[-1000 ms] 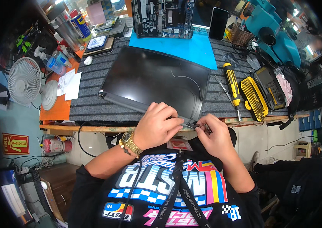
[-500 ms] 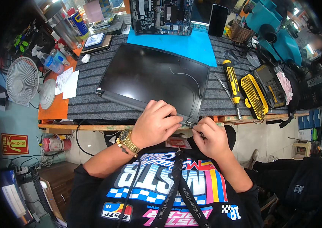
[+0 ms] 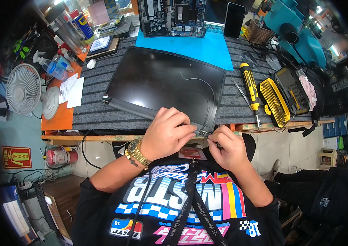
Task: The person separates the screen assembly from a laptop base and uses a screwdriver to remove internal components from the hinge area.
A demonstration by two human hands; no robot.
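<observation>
A black laptop screen assembly lies tilted on the striped grey mat, its lower right corner toward me at the table's front edge. My left hand is closed over the lower edge near that corner, fingertips pressed together. At the same corner sits a small metal hinge. My right hand pinches at the hinge's outer end, thumb and fingers together. Whatever else may be between those fingertips is too small to make out. A thin grey cable curves loosely over the right part of the panel and runs down toward the hinge.
Beyond the screen, an opened laptop base stands on a blue mat. To the right lie a yellow-black screwdriver, tweezers and a yellow bit holder. A white fan is at the left.
The view has shifted very slightly. Both hands keep practically the same grip at the screen's corner.
</observation>
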